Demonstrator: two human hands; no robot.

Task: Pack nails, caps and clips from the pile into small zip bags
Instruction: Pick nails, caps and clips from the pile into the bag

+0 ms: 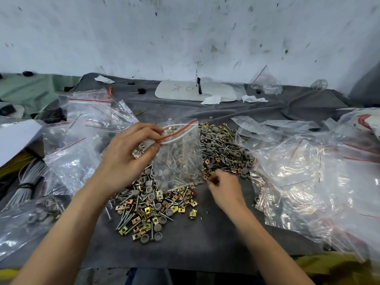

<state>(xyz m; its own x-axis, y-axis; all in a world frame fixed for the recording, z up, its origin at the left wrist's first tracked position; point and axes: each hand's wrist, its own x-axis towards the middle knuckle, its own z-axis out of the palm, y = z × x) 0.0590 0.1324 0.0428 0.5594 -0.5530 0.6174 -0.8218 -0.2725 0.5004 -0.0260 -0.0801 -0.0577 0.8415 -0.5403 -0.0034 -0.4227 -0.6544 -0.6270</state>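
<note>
The bag (178,155) is pinched up top by the left hand (125,159) over the pile (148,212), the blurred right hand (225,189) at its lower corner with grip unclear, on grey cloth (185,245) below a white wall (185,27).

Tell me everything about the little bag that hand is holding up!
The bag is small and made of thin, clear plastic, with a red stripe and a white zip strip across its top. The left hand pinches it near the top, so it hangs tilted over the pile. The pile shows through it, so whether it holds anything yet cannot be told. The blurred right hand is by its lower corner; whether they touch is unclear.
</note>
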